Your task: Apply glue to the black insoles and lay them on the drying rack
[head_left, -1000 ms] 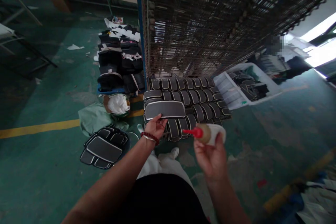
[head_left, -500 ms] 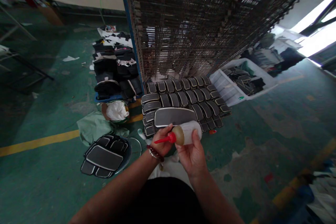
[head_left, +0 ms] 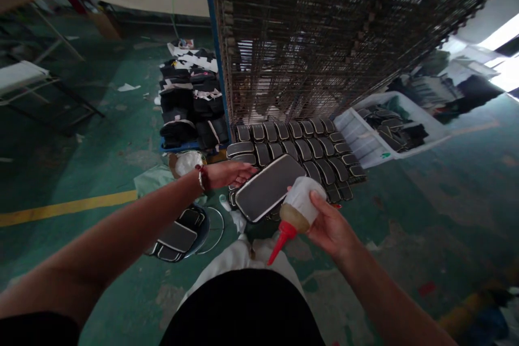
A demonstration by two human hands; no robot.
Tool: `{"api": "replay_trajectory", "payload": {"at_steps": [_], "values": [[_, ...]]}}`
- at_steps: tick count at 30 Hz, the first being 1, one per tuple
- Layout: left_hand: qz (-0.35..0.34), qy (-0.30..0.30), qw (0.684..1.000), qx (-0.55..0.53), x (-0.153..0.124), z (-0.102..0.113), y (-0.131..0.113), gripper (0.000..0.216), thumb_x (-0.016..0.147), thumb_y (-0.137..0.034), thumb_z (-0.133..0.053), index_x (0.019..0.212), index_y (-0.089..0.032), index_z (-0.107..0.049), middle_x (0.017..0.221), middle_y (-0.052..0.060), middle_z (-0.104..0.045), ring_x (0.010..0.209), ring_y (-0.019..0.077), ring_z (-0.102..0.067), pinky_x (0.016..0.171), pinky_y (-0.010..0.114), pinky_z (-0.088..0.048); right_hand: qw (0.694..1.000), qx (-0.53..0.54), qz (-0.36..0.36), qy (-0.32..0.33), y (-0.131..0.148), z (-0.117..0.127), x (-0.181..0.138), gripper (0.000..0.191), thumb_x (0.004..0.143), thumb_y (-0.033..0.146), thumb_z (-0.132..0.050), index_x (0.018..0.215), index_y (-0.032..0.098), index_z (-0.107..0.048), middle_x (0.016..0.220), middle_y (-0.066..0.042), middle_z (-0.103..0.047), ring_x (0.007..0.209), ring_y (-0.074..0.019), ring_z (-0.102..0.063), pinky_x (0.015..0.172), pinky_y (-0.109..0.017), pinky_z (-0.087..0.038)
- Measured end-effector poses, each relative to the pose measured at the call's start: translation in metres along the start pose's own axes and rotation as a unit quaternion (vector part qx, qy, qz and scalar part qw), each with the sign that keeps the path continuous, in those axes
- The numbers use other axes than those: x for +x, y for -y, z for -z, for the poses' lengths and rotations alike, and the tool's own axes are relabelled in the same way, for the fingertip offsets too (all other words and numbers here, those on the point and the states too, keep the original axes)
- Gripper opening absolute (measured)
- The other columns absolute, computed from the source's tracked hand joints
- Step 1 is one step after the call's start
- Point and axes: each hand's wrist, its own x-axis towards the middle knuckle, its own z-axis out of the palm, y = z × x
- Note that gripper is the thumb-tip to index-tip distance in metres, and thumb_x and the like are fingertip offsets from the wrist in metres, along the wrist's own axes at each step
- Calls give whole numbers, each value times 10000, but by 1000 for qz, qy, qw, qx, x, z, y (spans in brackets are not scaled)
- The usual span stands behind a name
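Observation:
My right hand (head_left: 330,227) is closed around a squeeze bottle (head_left: 304,197), whitish with a yellowish-brown band near the neck. Its red nozzle (head_left: 279,243) points down and to the left. Just beyond the bottle, a large dark grey panel with a pale edge (head_left: 270,186) lies tilted over rows of smaller grey pads (head_left: 316,148). My left hand (head_left: 233,173) is stretched out at the panel's upper left side, fingers extended and holding nothing. Whether its fingertips touch the panel I cannot tell. A bracelet circles the left wrist.
Behind the pads rises a tall wire rack (head_left: 292,38). A white crate (head_left: 365,138) of dark pieces stands right. Bundled black pieces (head_left: 194,102) are stacked left. Nearer are a sack (head_left: 188,164) and a round container (head_left: 206,232) with dark pads on top.
My left hand has left the bottle and moved up and left to the large panel. The bottle has swung nozzle-down in my right hand. The panel now lies at a slant.

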Motion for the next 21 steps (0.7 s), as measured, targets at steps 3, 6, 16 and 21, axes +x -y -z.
{"api": "replay_trajectory", "payload": {"at_steps": [3,6,16,21], "values": [[34,16,999,-2,-6,-32,-9,368,836,95,-646,1123,-113,-743,767,106,-750,494,192,-658,500,252,-466,999,-38,-11,12,5,-8,4,481,769,323,-928,1167,149,-721,1064,-98,-805,866,-232,-785,796,-350,-675],[30,-13,999,-7,-4,-55,-8,498,737,203,-598,1058,-142,-762,725,70,-749,491,214,-675,503,265,-489,999,-44,-7,15,6,-13,8,463,772,326,-920,1153,150,-724,1029,-93,-808,834,-235,-785,748,-343,-679],[-14,-16,999,-32,-17,-53,-9,539,740,207,-557,1085,-157,-758,751,71,-759,520,281,-728,510,355,-580,958,-2,264,-107,54,-1,-12,488,757,483,-894,1140,252,-698,1088,-66,-797,999,-266,-772,738,-389,-683],[5,2,1000,23,-36,-49,-6,605,719,228,-520,1138,-144,-747,814,91,-781,591,293,-767,513,347,-610,883,-20,442,-157,88,4,-16,284,824,400,-837,1041,255,-723,983,-14,-777,870,-192,-752,706,-316,-666]]}}
